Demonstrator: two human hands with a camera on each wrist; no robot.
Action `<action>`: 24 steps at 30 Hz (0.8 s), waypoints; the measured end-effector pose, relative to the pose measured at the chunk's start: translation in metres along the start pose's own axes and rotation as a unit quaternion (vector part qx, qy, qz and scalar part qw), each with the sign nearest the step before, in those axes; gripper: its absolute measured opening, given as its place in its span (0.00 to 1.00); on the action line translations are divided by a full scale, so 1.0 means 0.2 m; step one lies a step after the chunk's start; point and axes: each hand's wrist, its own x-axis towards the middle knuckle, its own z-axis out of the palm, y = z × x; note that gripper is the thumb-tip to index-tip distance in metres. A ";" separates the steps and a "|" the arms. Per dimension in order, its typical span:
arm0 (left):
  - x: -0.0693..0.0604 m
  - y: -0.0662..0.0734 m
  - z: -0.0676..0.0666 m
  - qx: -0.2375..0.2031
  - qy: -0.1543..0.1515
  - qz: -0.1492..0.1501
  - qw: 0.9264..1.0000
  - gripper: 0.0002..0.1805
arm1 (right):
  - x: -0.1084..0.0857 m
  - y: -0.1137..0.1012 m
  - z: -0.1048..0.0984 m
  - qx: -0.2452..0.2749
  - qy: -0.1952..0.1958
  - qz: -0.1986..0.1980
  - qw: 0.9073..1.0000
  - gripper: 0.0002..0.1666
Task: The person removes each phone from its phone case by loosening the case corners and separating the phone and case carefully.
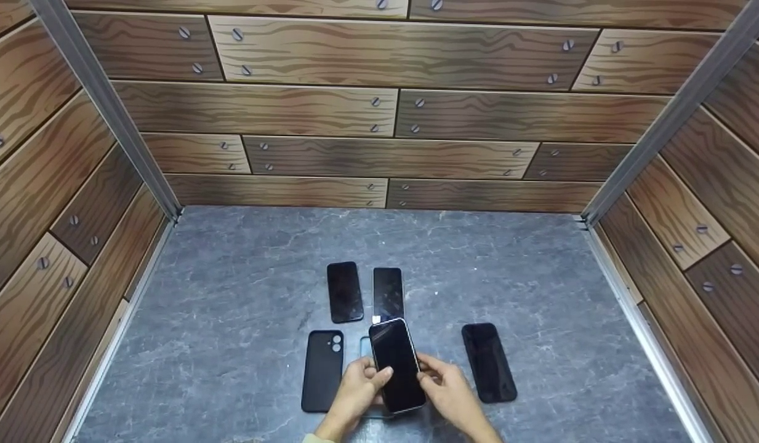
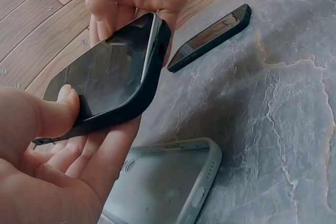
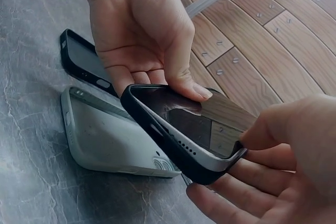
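Both hands hold a phone [image 1: 399, 369] above the table, screen up. A black phone case [image 3: 157, 135] surrounds it, but the phone's silver edge stands above the case rim at one end, so it is not flush there. My left hand [image 1: 357, 387] grips one long side, thumb on the screen and fingers underneath. On the opposite side my right hand [image 1: 447, 391] pinches the edge of phone and case, its thumb at the rim. Beneath them a pale blue-grey case [image 2: 157, 187] lies open side up, mostly covered in the head view.
Left of the hands lies an empty black case [image 1: 321, 372]. Farther back are a dark phone [image 1: 345, 292] and a second phone [image 1: 388, 289]. Another black phone [image 1: 489, 363] rests at the right. Wood-patterned walls [image 1: 391, 111] enclose the grey marbled table [image 1: 231, 277].
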 end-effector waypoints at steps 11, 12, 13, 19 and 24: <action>0.00 0.01 -0.01 -0.012 -0.013 0.011 1.000 0.11 | 0.00 -0.02 -0.01 -0.003 0.006 -0.013 1.000 0.21; 0.00 0.01 -0.01 -0.015 -0.018 0.010 1.000 0.12 | 0.00 -0.02 -0.01 0.005 0.006 -0.011 1.000 0.21; 0.00 0.00 -0.01 -0.019 -0.022 0.010 1.000 0.12 | 0.00 -0.02 -0.01 0.011 0.007 -0.010 1.000 0.21; 0.00 -0.01 -0.01 -0.039 -0.040 0.011 0.998 0.14 | 0.00 -0.01 -0.02 0.088 -0.013 0.020 0.996 0.22; -0.01 0.00 -0.01 -0.034 -0.050 0.020 0.998 0.13 | 0.00 -0.02 -0.02 0.117 -0.023 0.037 0.992 0.23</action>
